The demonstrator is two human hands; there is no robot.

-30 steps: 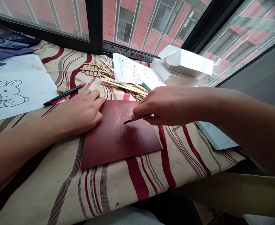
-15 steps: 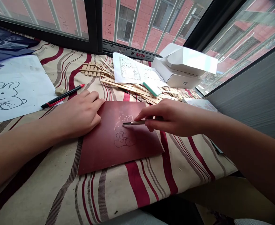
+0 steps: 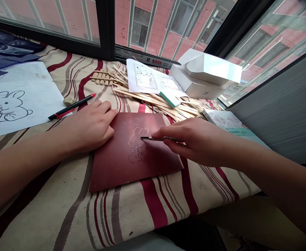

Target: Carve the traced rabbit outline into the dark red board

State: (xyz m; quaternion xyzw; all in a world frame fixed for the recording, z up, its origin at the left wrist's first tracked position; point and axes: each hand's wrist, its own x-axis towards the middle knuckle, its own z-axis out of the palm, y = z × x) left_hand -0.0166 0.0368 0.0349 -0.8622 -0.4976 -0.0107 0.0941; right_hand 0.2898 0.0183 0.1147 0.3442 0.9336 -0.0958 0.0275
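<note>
The right hand has shifted slightly rightward since the earlier frame. The metal-shanked scribing tool, pinched between its thumb and fingers, now lies flatter, its tip just beside the head of the pale scratched rabbit outline on the dark red scratchboard. The left hand rests open and flat at the board's left edge, gripping nothing. Behind, a white ZTE carton stands with its lid askew; its contents cannot be seen.
</note>
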